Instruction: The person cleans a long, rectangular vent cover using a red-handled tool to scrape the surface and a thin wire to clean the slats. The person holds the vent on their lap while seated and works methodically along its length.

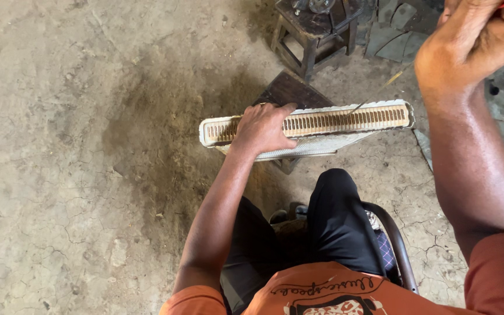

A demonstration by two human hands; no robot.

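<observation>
A long, narrow, pale metal radiator core (pixel 345 122) stands on edge on a dark wooden block (pixel 290 88) set on the cracked concrete floor (pixel 59 175), in front of the seated person's knees. Its upturned face shows a row of rusty brown slots inside a whitish, worn frame. The left hand (pixel 262 128) lies over the top near the left end, fingers curled down onto it. The right hand (pixel 485 29) is raised, closed around something red and barely visible.
</observation>
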